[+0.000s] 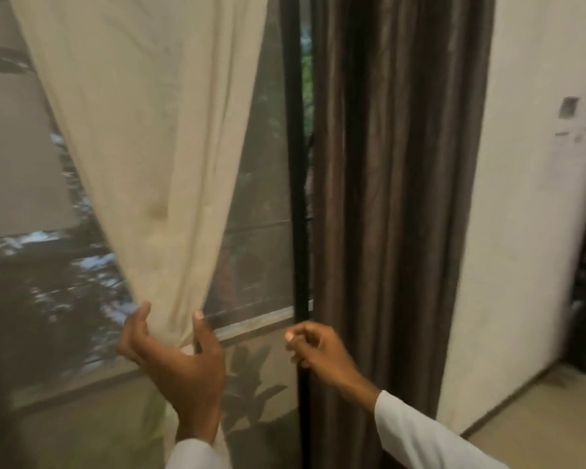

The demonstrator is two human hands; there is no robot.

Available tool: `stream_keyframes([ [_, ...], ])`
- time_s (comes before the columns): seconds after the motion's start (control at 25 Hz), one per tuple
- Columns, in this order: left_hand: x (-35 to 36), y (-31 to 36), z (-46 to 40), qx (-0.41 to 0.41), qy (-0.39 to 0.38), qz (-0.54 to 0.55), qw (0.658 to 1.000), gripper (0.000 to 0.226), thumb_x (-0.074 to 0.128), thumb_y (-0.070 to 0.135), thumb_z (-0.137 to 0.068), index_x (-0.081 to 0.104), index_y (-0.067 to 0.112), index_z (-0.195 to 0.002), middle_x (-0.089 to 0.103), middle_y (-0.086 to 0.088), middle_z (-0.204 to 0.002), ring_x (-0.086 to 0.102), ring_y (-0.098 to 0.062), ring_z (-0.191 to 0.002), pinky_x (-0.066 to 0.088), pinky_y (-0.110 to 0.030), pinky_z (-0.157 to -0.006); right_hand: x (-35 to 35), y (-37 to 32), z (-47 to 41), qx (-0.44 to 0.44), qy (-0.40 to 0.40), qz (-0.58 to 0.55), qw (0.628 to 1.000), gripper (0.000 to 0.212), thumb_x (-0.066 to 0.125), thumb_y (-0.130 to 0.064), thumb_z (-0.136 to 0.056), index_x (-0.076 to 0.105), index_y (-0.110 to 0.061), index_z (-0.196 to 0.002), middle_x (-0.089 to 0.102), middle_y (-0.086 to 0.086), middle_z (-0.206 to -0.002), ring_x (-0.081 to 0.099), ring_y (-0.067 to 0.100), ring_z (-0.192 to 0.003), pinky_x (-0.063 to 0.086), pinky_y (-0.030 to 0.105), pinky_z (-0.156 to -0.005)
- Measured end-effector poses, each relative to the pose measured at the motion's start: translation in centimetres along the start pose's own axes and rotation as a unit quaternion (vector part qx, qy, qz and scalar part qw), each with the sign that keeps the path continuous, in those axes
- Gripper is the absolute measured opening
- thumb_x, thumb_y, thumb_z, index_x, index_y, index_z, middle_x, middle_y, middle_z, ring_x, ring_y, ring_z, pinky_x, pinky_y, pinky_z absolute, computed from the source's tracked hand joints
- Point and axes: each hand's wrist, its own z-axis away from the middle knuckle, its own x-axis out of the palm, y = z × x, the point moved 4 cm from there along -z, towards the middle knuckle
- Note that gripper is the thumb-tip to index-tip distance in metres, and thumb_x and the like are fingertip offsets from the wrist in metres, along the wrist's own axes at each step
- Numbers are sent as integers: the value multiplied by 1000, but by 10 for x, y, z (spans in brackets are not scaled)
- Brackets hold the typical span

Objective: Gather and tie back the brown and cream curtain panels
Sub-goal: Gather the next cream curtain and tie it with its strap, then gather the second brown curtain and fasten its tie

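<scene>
The cream curtain panel (149, 137) hangs from the upper left and narrows downward into a bunch. My left hand (173, 357) cups that bunch from below, thumb on one side and fingers on the other. The brown curtain panel (393, 198) hangs straight in folds to the right of a black window frame post (296, 198). My right hand (313, 346) is in front of the post beside the brown panel's left edge, fingers curled together; whether it pinches fabric is unclear.
A window with a screen (257, 204) shows greenery outside. A white wall (535, 231) with a small switch plate (568, 107) stands right of the brown panel. Pale floor (538, 418) runs along the lower right, with a dark opening at the far right edge.
</scene>
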Motion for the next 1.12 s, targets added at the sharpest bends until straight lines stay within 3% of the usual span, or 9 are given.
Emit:
stream_keyframes([
  [0.16,64,33,46,-23,-137,56,989,49,69,11,-84,49,-1,-126,47,-21,-126,46,-25,-118,29,-11,-104,-74,-2,-2,1,79,30,996,11,63,-17,-94,72,-11,-94,72,3,-76,65,9,-65,49,20,-59],
  [0.32,124,32,76,-76,-288,68,952,43,66,19,-89,48,32,-125,46,7,-128,46,-3,-113,43,-28,-91,-118,15,0,0,118,14,993,10,63,-12,-94,73,-13,-90,73,7,-74,66,6,-62,48,17,-54],
  [0.4,150,29,84,-84,-334,45,938,46,67,24,-88,46,33,-129,44,10,-131,44,0,-112,43,-28,-89,-136,26,-1,2,125,-1,992,10,62,-9,-94,72,-7,-91,72,9,-72,65,6,-60,48,16,-53],
  [0.52,197,24,88,-102,-376,-6,921,61,69,31,-86,38,25,-139,40,2,-141,45,-9,-116,46,-36,-93,-161,49,-12,7,106,-3,994,11,63,-13,-94,73,-11,-90,73,7,-73,68,11,-63,50,20,-57],
  [0.72,265,32,94,-96,-323,-71,939,65,66,33,-87,36,21,-143,48,-6,-138,52,-30,-122,47,-52,-99,-209,71,-55,-11,58,1,998,9,65,-22,-93,73,-20,-90,74,4,-76,71,15,-69,55,26,-65],
  [0.84,289,51,109,-75,-268,-92,956,74,58,31,-92,15,28,-153,50,-7,-141,54,-31,-122,48,-50,-98,-237,65,-84,-21,96,18,995,5,69,-32,-89,70,-28,-92,73,-4,-78,70,9,-72,56,24,-67],
  [0.92,297,62,106,-85,-232,-84,966,82,57,28,-94,0,31,-154,49,-9,-144,55,-31,-121,47,-48,-99,-250,53,-100,-37,128,50,990,22,71,-42,-85,64,-31,-103,69,-12,-93,67,3,-80,51,17,-66],
  [1.0,300,77,99,-61,-201,-90,974,82,54,22,-96,-3,35,-153,57,-10,-133,61,-29,-110,51,-45,-95,-256,39,-116,-69,146,100,982,52,73,-54,-78,55,-30,-120,58,-13,-117,59,0,-95,47,14,-69],
  [1.12,303,95,96,15,-215,-132,968,84,48,11,-95,-8,36,-152,62,-9,-86,60,-23,-67,55,-39,-65,-250,24,-143,-40,160,168,972,98,71,-73,-64,31,-31,-142,36,-4,-145,47,16,-123,50,37,-89],
])
